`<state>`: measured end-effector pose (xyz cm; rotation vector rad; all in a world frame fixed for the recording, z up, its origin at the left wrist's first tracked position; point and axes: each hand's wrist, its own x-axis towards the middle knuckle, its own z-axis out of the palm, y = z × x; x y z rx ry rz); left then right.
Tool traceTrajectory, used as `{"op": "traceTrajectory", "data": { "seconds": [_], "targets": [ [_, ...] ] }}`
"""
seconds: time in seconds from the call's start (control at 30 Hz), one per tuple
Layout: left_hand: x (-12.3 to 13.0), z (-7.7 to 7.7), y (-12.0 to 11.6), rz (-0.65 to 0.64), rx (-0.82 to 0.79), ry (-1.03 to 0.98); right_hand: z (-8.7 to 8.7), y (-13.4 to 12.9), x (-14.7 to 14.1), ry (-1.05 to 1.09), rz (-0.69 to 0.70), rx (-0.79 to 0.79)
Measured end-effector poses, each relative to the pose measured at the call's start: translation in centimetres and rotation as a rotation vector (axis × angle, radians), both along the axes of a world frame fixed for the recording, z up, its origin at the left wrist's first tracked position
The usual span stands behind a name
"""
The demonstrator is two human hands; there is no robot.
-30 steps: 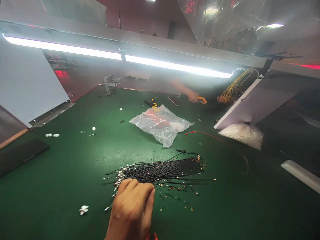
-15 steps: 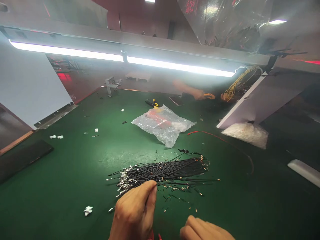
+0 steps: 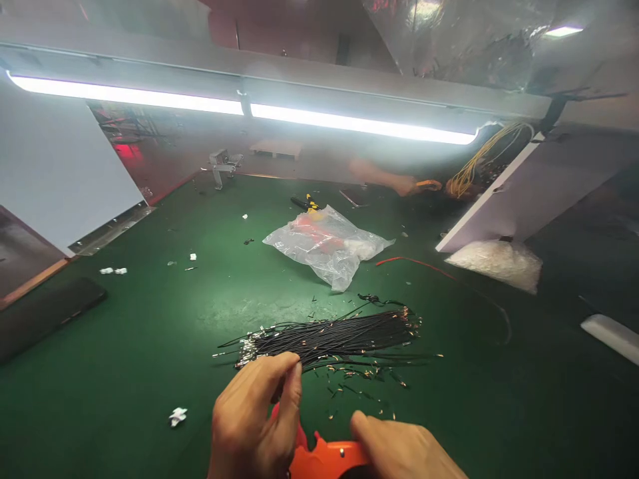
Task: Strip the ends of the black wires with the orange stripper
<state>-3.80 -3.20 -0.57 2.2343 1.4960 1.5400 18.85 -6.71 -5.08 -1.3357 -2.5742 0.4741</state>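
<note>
A bundle of black wires (image 3: pixel 339 338) lies across the green table, silvery terminals at its left end and copper tips at its right. My left hand (image 3: pixel 259 416) is pinched closed at the bundle's near edge; what its fingertips hold is too small to make out. Wrapped round an orange hand tool (image 3: pixel 327 459) at the bottom edge is my right hand (image 3: pixel 399 446). The tool's red front part reaches up beside my left fingers. Short wire scraps lie just beyond my right hand.
Behind the bundle lies a clear plastic bag (image 3: pixel 332 249) with red and white contents, beside black-and-yellow pliers (image 3: pixel 308 203). A red wire (image 3: pixel 414 261) curves to the right. Across the table, a person's hand (image 3: pixel 399 183) holds an orange object.
The orange tool has risen into view with my right hand. My left hand has shifted slightly left, and the view has moved a little.
</note>
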Motion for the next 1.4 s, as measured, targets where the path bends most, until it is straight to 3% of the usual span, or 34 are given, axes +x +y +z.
{"op": "traceTrajectory", "data": {
  "seconds": [0.07, 0.1, 0.2, 0.3, 0.47, 0.6, 0.77, 0.9, 1.1, 1.27, 1.4],
  "targets": [
    [0.0, 0.6, -0.2, 0.039, 0.034, -0.078, 2.7, 1.2, 0.4, 0.122, -0.044, -0.445],
    [0.1, 0.8, -0.3, 0.055, 0.045, -0.13, 3.9, 1.8, 0.7, 0.21, -0.136, -0.597],
    [0.3, 1.1, -0.6, 0.031, 0.037, -0.254, 5.9, 3.2, 1.7, 0.734, -0.206, -0.943],
    [0.4, 0.8, -0.4, -0.044, 0.065, -0.243, 5.5, 3.7, 2.9, 1.084, -0.244, -1.153],
    [0.0, 0.4, 0.2, -0.201, 0.11, -0.026, 3.9, 3.2, 3.5, 1.261, -0.192, -1.513],
    [0.1, 0.0, 0.1, -0.209, 0.076, 0.075, 3.0, 3.4, 2.2, 1.291, -0.109, -1.512],
    [0.7, -0.7, 0.2, -0.236, 0.046, 0.112, 1.2, 3.3, 1.7, 1.557, -0.079, -1.541],
    [0.7, -0.5, 0.3, -0.229, 0.033, 0.05, 1.5, 2.5, 2.3, 1.676, -0.065, -1.471],
    [0.7, -0.5, 0.1, -0.157, 0.021, -0.05, 2.6, 3.1, 2.9, 1.766, -0.008, -1.433],
    [1.2, -0.9, -0.3, -0.077, -0.062, -0.094, 1.4, 2.7, 3.1, 1.745, 0.046, -1.593],
    [1.3, -1.2, -0.5, 0.034, -0.097, -0.134, 0.9, 2.0, 2.5, 1.716, 0.002, -1.492]
  ]
}}
